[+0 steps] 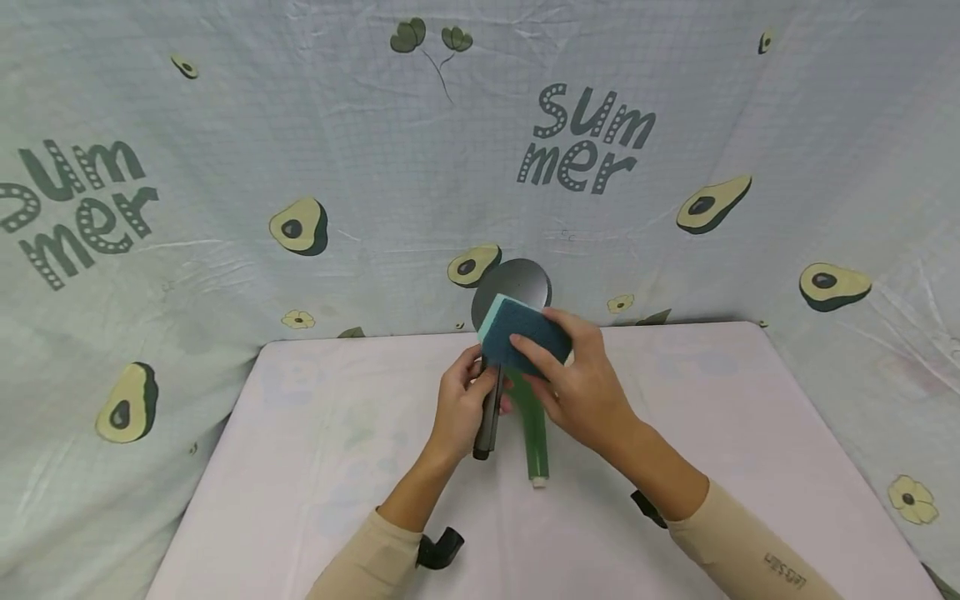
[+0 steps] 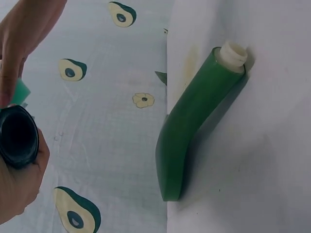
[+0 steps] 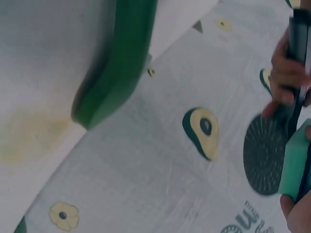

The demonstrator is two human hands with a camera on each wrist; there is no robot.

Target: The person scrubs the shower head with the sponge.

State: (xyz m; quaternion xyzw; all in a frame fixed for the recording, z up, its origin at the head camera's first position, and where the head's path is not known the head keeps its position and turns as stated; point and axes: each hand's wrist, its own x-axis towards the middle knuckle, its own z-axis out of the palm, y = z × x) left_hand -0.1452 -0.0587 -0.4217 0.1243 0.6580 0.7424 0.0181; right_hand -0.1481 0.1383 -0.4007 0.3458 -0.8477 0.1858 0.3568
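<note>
My left hand (image 1: 457,408) grips the dark handle of a hand shower head (image 1: 517,279), which is tilted with its round head up and away from me. In the right wrist view the face of the shower head (image 3: 265,158) shows rows of small nozzles. A two-layer sponge (image 1: 525,333), dark blue and mint green, is pinched in my right hand (image 1: 592,387). It lies against the lower part of the shower head, its contact side partly hidden. The handle's hollow end (image 2: 19,136) faces the left wrist camera.
A bent green bottle (image 2: 189,126) with a white neck lies on the pale table (image 1: 315,450) beneath the hands. Behind the table hangs a cloth (image 1: 375,167) printed with avocados and lettering. Black pieces (image 1: 442,550) sit at both wrists.
</note>
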